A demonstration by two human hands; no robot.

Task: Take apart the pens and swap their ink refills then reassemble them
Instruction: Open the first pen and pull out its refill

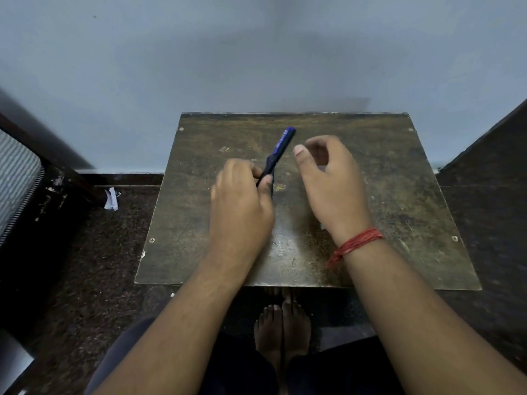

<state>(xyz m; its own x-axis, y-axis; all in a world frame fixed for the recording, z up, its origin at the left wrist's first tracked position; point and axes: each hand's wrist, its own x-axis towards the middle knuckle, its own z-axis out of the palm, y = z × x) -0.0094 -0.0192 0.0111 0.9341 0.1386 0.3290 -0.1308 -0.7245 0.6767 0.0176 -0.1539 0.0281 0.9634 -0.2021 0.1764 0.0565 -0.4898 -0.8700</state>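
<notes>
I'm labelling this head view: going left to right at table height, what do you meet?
Paper scrap on the floor → left hand → blue pen → right hand → red thread on the wrist.

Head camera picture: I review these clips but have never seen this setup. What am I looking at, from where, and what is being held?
There is no robot here. A camera worn on a person's head looks down at their two bare hands over a small, worn wooden table. The left hand grips the lower end of a blue pen, which points up and away. The right hand, with a red thread at the wrist, hovers beside the pen with curled fingers and seems to hold nothing. The person's bare feet show below.
</notes>
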